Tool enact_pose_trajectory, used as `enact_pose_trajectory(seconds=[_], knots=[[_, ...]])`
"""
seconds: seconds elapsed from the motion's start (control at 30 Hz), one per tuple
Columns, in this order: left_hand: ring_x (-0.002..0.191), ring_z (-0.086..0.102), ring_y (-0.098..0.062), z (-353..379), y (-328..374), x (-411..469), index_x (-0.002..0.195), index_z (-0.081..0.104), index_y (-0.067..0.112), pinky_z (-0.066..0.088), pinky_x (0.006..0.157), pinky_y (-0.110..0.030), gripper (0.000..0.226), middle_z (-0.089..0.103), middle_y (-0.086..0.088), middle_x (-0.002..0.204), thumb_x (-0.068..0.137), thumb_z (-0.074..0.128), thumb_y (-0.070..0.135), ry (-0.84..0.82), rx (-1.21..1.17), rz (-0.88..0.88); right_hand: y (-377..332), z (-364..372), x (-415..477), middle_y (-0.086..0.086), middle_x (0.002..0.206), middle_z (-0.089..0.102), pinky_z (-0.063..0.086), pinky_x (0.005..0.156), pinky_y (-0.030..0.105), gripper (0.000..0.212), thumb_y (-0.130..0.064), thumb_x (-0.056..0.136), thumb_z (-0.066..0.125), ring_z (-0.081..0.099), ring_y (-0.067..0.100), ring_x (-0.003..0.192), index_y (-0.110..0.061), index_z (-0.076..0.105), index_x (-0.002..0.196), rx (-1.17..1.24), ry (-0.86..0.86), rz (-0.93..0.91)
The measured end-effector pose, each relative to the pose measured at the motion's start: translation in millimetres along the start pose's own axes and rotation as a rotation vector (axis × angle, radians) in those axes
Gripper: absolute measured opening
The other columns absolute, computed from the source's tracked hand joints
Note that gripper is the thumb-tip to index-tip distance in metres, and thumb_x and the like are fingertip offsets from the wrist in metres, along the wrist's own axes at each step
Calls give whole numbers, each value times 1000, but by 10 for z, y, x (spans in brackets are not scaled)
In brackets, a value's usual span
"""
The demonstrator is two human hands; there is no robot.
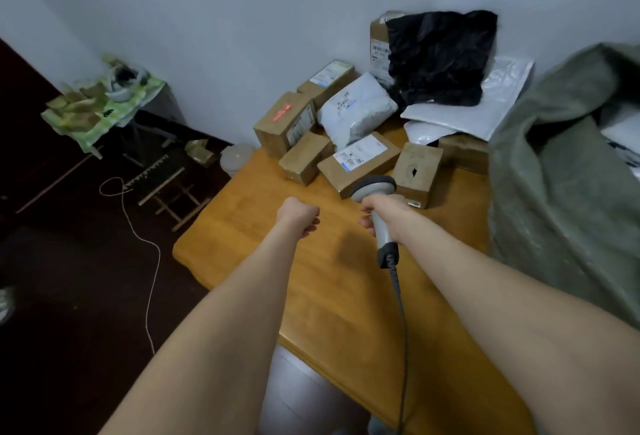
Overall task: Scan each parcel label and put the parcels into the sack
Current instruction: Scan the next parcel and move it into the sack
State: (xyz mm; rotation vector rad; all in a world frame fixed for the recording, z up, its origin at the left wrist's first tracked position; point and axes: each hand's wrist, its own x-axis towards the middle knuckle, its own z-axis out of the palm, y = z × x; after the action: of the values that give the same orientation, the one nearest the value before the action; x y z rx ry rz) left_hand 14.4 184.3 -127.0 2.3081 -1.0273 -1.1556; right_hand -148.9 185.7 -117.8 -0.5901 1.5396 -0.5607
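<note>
Parcels (353, 116) lie clustered on the surface (311, 279), just beyond both grips. The right grip (388, 216) closes round the handle of the scanner (374, 188), whose head points at the pile. The left grip (299, 216), beside it, is a curled fist holding nothing. The sack (561, 175) lies to the right of the right grip.

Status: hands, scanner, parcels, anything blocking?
Right hand grips scanner, red beam on left cardboard box. Left hand fisted, empty, above table. Parcels piled at far end; sack on right. Nothing blocking.
</note>
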Motion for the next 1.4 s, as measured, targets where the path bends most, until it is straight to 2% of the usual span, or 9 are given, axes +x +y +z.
enact_pose_trajectory(seconds=[0.13,0.23,0.43,0.63,0.8,0.87,1.0,1.27,1.4], knots=[[64,60,-16,-40,250,322,86,60,8,49,59,-27,9,67,-5,77,89,56,15,-23,23,22,-250,61,222,14,69,63,45,49,28,22,-5,89,60,58,18,55,0,55,109,52,32,14],[68,61,-18,12,425,629,83,62,6,51,64,-29,11,69,-7,85,88,54,13,-55,82,64,-398,106,436,12,70,64,50,60,31,15,-7,89,62,59,18,59,0,56,101,80,79,29],[114,55,-28,133,825,1245,133,49,8,43,81,-30,40,56,-10,128,94,50,19,-59,398,358,-571,246,893,15,80,63,51,53,29,28,-4,86,67,61,20,63,5,59,112,204,169,24],[116,54,-33,265,1017,1864,128,48,1,44,88,-36,41,55,-16,128,94,51,24,-259,632,492,-651,519,1292,19,108,62,55,92,45,55,-18,78,77,65,33,93,2,52,123,125,341,76],[116,56,-31,299,993,2051,125,54,1,46,88,-33,33,58,-16,128,99,43,18,-428,734,486,-599,704,1392,18,114,59,51,95,45,59,-20,78,76,60,33,104,2,49,126,164,415,115],[111,59,-32,302,936,2080,125,56,3,48,90,-36,34,60,-15,124,99,45,22,-519,690,438,-582,709,1364,17,111,59,51,94,43,55,-18,79,75,59,33,102,1,50,124,185,450,124],[76,57,-23,231,898,2001,105,56,10,51,72,-35,28,61,-5,83,94,57,35,-550,405,312,-594,630,1255,14,109,59,49,97,46,49,-18,80,76,58,31,102,-2,52,120,199,488,126],[106,60,-29,-427,986,1708,127,50,12,59,72,-43,44,60,-9,118,87,69,17,-906,-4,55,-793,614,926,20,115,63,52,93,48,56,-19,73,78,62,36,105,-2,56,120,209,435,26],[99,61,-26,-711,945,1620,128,51,10,60,63,-37,42,62,-9,113,90,66,14,-756,-116,146,-879,624,797,17,106,68,57,79,42,51,-17,73,77,67,28,83,-1,58,117,243,364,-81]])
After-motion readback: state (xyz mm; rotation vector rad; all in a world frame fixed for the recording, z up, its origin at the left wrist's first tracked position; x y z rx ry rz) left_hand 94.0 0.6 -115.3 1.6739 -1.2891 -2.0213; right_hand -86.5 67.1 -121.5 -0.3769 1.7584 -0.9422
